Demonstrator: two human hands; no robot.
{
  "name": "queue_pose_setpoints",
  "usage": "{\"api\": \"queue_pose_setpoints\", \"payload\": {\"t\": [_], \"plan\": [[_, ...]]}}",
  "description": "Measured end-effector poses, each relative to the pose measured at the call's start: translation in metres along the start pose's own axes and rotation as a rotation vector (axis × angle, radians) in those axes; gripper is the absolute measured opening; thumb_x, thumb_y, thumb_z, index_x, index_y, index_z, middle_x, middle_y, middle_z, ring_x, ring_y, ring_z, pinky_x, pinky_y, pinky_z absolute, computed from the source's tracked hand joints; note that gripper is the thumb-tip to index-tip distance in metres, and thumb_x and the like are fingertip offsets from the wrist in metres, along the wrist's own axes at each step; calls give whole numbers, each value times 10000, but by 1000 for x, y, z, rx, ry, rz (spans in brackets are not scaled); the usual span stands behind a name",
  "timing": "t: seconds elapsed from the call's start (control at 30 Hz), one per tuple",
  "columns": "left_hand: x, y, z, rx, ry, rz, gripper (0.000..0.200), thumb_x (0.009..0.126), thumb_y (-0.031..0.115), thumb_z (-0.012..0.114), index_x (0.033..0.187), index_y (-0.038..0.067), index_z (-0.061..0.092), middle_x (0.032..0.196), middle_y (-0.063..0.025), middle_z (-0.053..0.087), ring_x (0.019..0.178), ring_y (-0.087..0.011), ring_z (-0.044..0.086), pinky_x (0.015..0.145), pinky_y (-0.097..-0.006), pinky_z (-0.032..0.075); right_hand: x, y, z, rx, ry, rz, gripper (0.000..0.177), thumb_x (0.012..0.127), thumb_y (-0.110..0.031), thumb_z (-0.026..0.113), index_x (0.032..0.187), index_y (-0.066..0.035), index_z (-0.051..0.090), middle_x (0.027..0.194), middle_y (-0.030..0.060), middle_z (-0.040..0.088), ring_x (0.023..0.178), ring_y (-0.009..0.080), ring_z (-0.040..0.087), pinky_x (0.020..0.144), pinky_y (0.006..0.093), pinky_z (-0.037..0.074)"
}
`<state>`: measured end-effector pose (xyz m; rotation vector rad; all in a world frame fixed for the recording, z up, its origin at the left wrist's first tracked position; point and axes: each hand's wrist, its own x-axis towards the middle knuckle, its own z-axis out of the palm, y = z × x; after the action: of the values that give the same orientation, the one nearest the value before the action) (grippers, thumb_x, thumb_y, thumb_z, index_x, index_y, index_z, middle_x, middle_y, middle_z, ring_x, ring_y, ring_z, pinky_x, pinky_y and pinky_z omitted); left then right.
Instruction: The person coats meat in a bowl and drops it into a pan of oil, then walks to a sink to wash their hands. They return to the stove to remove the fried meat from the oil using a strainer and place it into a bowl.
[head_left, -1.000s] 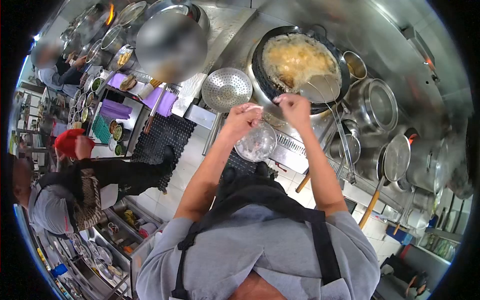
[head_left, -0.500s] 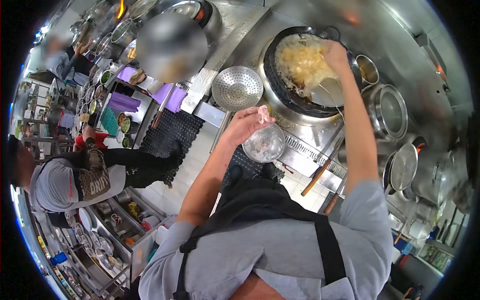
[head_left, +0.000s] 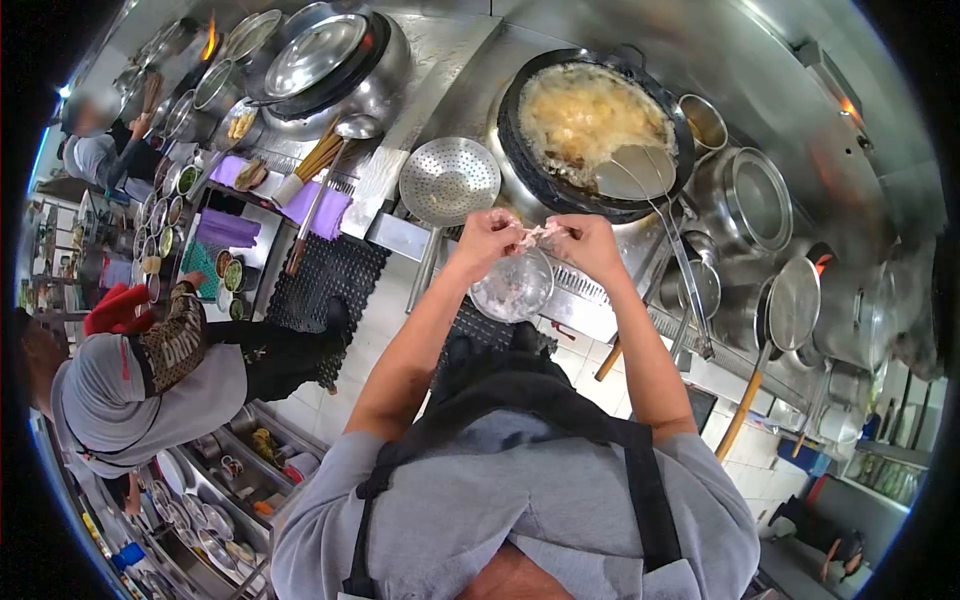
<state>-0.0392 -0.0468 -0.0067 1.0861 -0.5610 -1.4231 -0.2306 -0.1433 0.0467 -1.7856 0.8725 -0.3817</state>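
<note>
Both hands are together above a metal bowl (head_left: 512,287) with pale residue inside. My left hand (head_left: 487,243) pinches a pale pink clump of what looks like coated raw meat (head_left: 537,236). Its other side is gripped by the fingers of my right hand (head_left: 588,245), so the clump spans the gap between them. Just beyond stands a black wok (head_left: 512,130), in which yellowish pieces (head_left: 590,115) bubble in foaming oil. A wire skimmer (head_left: 640,172) rests over the wok's near right part, its long handle pointing toward me.
Left of the wok lies a perforated ladle (head_left: 450,182). A lidded pot (head_left: 330,60) stands farther left, near a soup ladle (head_left: 358,126). Pots and a round strainer (head_left: 795,300) crowd the right. A co-worker in grey (head_left: 130,390) stands at left, others farther off.
My right hand has come back from over the wok to meet my left hand at the pink clump. The skimmer's handle now shows more fully. The co-worker at left has shifted slightly.
</note>
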Motion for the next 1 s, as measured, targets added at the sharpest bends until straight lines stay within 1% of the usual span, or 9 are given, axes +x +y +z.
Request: {"api": "queue_pose_setpoints", "payload": {"t": [0.07,0.23,0.43,0.53,0.63,0.67,0.8,0.83,1.0], "plan": [[1,-5,5,-142,-101,10,36,907,21,657,911,2,627,909,-57,655,821,-118,633,739,-292,542,6,19,3,13,-9,-34,201,870,-103,666,1025,4,737,783,190,705,662,127,623,624,330,503],[-7,8,25,-66,-55,-20,53,903,54,680,929,20,648,899,-39,654,784,-105,612,688,-279,504,0,-11,10,-254,-5,-296,243,795,-24,610,1021,-1,696,853,238,658,831,436,640,756,460,514],[-5,6,21,-23,-45,9,40,882,43,687,900,26,656,834,-39,652,705,-94,579,610,-253,448,-3,-20,4,-202,76,-246,204,797,-39,625,971,-5,727,872,246,676,822,417,664,756,440,530],[-11,13,33,-271,11,49,20,873,18,665,888,6,660,804,-49,648,652,-104,558,579,-253,428,8,-10,-2,-334,211,-289,147,835,-38,637,929,6,741,813,194,701,743,303,692,708,374,541],[-11,20,25,-223,133,149,7,887,13,645,886,8,650,795,-50,633,640,-113,545,569,-257,419,26,16,-23,134,214,56,138,873,-33,643,952,37,731,740,101,688,689,164,661,660,295,526],[-10,24,19,-145,180,190,10,896,16,640,887,13,644,796,-48,626,644,-114,541,569,-259,417,27,21,-35,341,147,29,163,892,-34,652,1014,59,709,760,48,666,698,84,614,646,243,507],[-8,6,-10,-540,93,52,71,951,87,634,888,61,615,791,-28,591,693,-113,547,603,-266,451,54,-1,-80,515,85,-151,178,883,-17,634,1041,48,682,841,76,686,707,115,636,667,255,528],[-7,2,-19,-536,91,-4,177,993,148,614,843,68,561,869,-43,590,755,-128,568,669,-255,498,68,-10,-96,502,121,-111,143,880,9,607,999,46,675,837,79,688,705,145,657,653,264,536],[-15,-9,-15,-442,105,-47,41,967,60,592,1001,37,589,890,-69,610,800,-168,611,727,-289,543,212,42,-168,-165,365,-82,172,862,-110,658,968,21,689,859,136,710,728,165,708,646,316,556]]}}
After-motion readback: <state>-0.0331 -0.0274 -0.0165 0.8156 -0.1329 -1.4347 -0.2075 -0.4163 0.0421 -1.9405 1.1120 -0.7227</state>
